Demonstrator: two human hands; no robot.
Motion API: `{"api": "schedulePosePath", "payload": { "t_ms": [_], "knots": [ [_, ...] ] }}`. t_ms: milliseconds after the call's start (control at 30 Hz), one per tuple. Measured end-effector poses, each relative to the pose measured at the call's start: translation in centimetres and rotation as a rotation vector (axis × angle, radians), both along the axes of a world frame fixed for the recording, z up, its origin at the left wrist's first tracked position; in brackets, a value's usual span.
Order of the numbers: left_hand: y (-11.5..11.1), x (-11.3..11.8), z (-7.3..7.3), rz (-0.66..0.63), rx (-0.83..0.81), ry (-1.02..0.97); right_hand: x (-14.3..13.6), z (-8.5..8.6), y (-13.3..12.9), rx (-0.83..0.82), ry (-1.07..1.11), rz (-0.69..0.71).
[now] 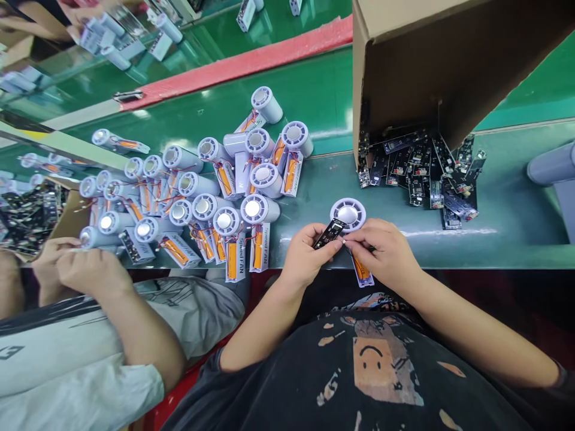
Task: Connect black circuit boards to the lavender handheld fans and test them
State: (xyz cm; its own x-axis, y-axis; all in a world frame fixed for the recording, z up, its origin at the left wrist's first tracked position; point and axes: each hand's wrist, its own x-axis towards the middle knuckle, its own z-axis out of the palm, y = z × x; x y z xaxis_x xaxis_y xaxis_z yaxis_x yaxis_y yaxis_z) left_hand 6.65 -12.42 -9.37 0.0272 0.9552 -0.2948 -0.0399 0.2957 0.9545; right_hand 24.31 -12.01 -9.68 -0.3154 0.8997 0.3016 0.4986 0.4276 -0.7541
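Note:
My left hand [306, 254] pinches a small black circuit board [329, 234] over the table edge. Close beside it, my right hand [383, 246] has its thumb and fingers pressed around a tiny white connector [345, 241] at the board's end. Beneath both hands lies a lavender handheld fan [348, 214], its round head up and its opened handle showing an orange battery [362, 270] toward my body. The hands partly cover the handle. Whether the connector is seated in the board I cannot tell.
Many lavender fans [265, 175] with open handles crowd the table to the left. A tipped cardboard box [359, 90] at right spills black circuit boards [417, 164]. Another fan body [552, 164] lies far right. A co-worker's hands [85, 266] work at left, beside a board-filled box [65, 218].

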Motion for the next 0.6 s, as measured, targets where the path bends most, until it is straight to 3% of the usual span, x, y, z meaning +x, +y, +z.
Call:
{"api": "schedulePosePath", "payload": {
  "t_ms": [300, 467, 600],
  "knots": [
    [-0.7, -1.2, 0.1, -0.069, 0.130, -0.142, 0.0, 0.1, 0.0, -0.043, 0.073, -0.006],
    [-1.5, -2.4, 1.1, -0.129, 0.059, -0.154, 0.0, -0.1, -0.1, 0.021, 0.042, -0.019],
    [-1.8, -2.8, 1.3, -0.091, 0.003, -0.324, -0.2, -0.2, -0.1, 0.053, 0.017, -0.029]
  ]
}}
